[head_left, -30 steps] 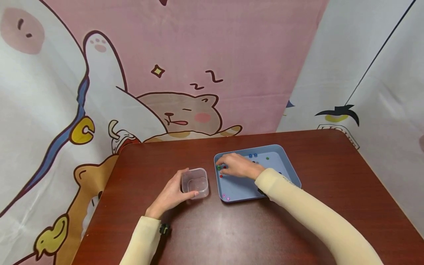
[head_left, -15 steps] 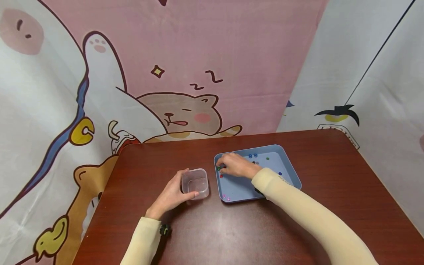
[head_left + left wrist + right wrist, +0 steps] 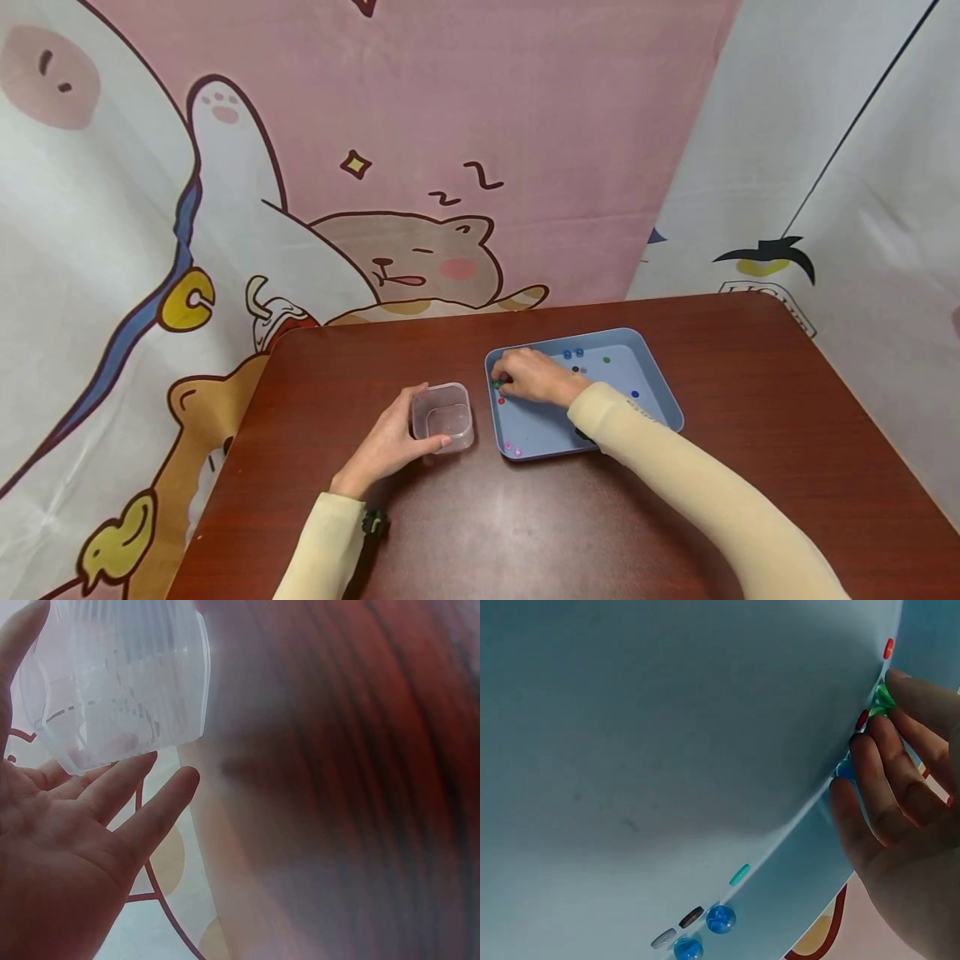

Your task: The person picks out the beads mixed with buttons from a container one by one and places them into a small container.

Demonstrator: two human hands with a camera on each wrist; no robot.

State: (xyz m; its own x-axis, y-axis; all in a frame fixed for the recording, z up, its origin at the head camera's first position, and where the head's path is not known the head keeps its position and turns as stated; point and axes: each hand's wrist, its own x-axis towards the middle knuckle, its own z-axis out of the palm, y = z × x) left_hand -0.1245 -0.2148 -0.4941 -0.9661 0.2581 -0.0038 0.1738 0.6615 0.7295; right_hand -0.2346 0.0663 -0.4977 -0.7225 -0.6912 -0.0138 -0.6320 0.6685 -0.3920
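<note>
My left hand holds a clear plastic container on the table, thumb at its near side and fingers at the far side. In the left wrist view the container wall is between thumb and fingers, and two fingers are stretched out beside it. My right hand reaches into the left end of a blue tray. Its thumb and index finger pinch a green marble at the tray wall. A dark red disc and a partly hidden blue marble lie by the other fingers.
Two blue marbles and several small discs, including a teal one, lie along the tray's far side. A red disc and pink pieces sit near its left edge. Behind the brown table hangs a cartoon cloth.
My right thumb and fingers have drawn closer together at the tray's left end, and the forearm has shifted slightly left, uncovering a blue piece. The left hand and container have stayed in place.
</note>
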